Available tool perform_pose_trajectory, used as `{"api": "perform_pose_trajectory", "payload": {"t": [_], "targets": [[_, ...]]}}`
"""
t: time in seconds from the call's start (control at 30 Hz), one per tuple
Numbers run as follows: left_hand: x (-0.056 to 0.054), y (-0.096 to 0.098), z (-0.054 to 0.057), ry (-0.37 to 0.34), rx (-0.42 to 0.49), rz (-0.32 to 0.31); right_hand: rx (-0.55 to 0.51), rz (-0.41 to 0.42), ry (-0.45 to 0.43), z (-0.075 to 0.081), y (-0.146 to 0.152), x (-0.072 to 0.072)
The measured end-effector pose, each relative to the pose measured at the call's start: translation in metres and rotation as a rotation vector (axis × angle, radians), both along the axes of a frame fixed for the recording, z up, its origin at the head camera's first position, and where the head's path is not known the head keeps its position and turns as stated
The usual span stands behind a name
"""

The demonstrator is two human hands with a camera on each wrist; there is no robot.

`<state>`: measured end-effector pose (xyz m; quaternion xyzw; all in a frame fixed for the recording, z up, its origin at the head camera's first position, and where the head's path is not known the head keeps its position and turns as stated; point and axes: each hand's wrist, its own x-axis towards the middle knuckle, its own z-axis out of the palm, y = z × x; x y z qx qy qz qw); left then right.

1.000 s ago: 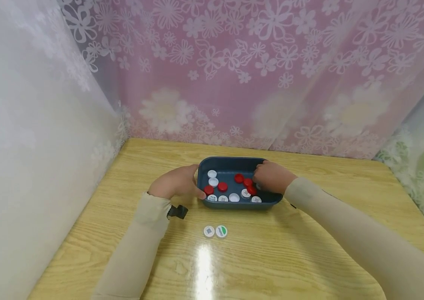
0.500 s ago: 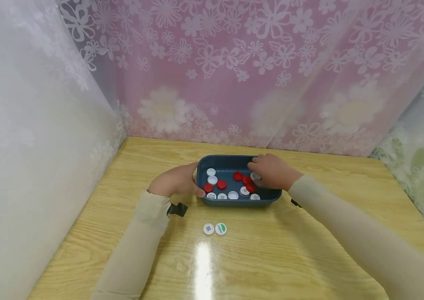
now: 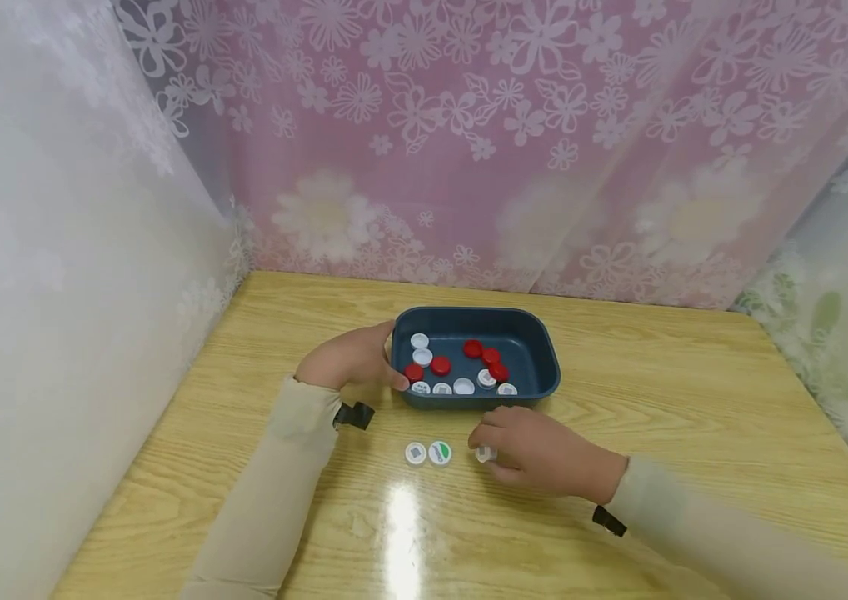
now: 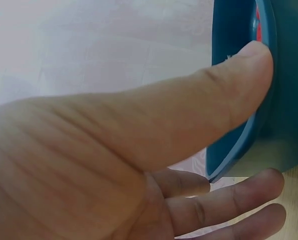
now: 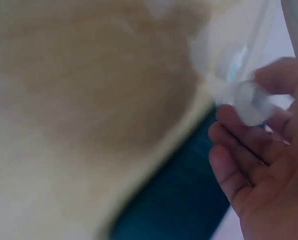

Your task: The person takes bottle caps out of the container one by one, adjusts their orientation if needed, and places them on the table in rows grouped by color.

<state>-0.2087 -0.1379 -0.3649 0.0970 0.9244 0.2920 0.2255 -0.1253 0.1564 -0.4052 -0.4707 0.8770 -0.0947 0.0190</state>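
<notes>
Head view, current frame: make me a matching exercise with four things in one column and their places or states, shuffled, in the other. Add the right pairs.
Column one
1. left hand
2. right hand
3. red caps
4. green-marked cap

Column two
A. on the table, beside a square-marked cap
B. at the left end of the blue tray, thumb over its rim
C. inside the tray
D. holding a white cap outside the tray

Right pairs: 1-B, 2-D, 3-C, 4-A
</notes>
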Motion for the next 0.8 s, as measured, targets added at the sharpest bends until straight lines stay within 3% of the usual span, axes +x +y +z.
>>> {"api": "perform_pose_trajectory", "payload": {"t": [0.17,0.43,0.57,0.67,0.8], "targets": [[0.001,0.001,0.002,-0.007,-0.009,-0.002,-0.012,-0.037,-0.066,-0.015,-0.005,0.003],[0.003,-0.001,0.000,0.000,0.007,-0.004,0.027,-0.084,-0.067,-0.020,-0.018,-0.003],[0.005,-0.004,-0.002,-0.007,-0.004,0.005,0.068,-0.069,-0.082,-0.021,-0.027,-0.005],[0.007,-0.005,-0.003,-0.005,-0.010,0.005,0.084,-0.062,-0.057,-0.013,-0.029,-0.007],[0.005,-0.003,-0.002,0.005,0.008,-0.016,0.037,-0.131,0.017,0.016,-0.022,-0.024]]}}
